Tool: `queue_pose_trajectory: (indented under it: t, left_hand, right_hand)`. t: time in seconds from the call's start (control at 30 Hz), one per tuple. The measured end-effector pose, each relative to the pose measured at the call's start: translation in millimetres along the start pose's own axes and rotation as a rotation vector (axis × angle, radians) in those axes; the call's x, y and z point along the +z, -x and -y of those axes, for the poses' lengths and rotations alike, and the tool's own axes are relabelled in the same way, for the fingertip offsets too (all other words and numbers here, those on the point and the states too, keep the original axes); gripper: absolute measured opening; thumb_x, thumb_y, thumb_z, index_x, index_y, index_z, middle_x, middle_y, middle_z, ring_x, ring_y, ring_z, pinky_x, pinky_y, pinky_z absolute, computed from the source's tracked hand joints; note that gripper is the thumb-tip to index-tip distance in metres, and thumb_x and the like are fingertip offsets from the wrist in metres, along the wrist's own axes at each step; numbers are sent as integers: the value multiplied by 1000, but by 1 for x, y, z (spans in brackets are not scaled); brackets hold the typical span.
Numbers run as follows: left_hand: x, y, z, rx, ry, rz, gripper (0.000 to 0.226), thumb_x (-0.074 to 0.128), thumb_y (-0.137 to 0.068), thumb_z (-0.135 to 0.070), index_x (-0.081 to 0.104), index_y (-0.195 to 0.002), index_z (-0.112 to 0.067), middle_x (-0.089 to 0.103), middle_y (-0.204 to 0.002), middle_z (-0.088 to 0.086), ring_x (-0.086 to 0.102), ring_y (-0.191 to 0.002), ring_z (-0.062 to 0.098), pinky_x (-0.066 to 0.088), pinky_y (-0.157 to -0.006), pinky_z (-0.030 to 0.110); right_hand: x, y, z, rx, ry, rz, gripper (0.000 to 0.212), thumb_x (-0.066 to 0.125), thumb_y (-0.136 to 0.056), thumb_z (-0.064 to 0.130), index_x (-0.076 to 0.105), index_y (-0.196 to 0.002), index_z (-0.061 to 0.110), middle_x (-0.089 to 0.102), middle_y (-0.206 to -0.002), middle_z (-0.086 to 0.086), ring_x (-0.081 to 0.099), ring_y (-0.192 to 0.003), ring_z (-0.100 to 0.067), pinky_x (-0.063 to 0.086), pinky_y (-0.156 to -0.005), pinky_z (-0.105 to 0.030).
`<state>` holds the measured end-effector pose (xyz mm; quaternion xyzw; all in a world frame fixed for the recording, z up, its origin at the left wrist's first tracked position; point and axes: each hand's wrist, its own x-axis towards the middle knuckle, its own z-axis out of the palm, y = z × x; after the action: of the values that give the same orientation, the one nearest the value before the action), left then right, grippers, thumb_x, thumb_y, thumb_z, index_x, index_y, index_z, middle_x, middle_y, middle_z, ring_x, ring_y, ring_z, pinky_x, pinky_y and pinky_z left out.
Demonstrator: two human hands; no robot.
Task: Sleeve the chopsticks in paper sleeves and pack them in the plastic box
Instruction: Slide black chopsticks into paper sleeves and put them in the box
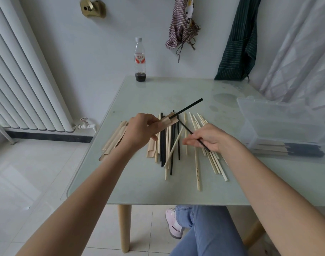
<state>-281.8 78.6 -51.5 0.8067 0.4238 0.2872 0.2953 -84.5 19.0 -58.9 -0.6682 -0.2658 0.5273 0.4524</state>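
Note:
My left hand [139,131] grips a brown paper sleeve [167,122] with one black chopstick [190,106] sticking out of it toward the upper right. My right hand [208,138] pinches a second black chopstick [187,129], its tip pointing at the sleeve's open end. Under both hands lies a loose pile of black and pale wooden chopsticks [176,150]. Empty paper sleeves [115,139] lie to the left of my left hand. The clear plastic box [280,124] stands open at the right, with sleeved chopsticks [287,150] inside.
A plastic bottle [140,61] with dark liquid stands at the glass table's [158,191] far edge. A white radiator [19,71] is at the left. Aprons hang on the wall behind. My knee and a pink shoe show below the table.

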Motion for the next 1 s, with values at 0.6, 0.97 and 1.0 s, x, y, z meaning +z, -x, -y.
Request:
queue_pose_trajectory:
  t: [0.6,0.97,1.0]
  left_hand:
    - [4,5,-11,-45,17,-26,20,54,-93,-26,66,-90,-11,67,-72,0,63,-58,4,42,-61,13]
    - [7,4,-18,43,-44,26,13,54,-93,-24,66,-91,-20,65,-69,-9,66,-62,3,45,-62,18]
    - [7,4,-17,34,-53,34,14,54,-94,-25,66,-93,-19,66,-69,-7,67,-66,8,47,-64,24]
  right_hand:
    - [1,15,9,-473,-471,-82,6,54,-92,1,53,-86,1,63,-82,-17,71,-63,-20,59,-63,-23]
    - [11,17,1,-474,-268,-78,4,66,-86,12,62,-85,11,67,-89,-7,66,-80,-19,58,-62,-27]
    - [10,17,0,-469,-260,-67,4,66,-85,12,63,-85,10,68,-89,-6,66,-79,-18,58,-63,-27]
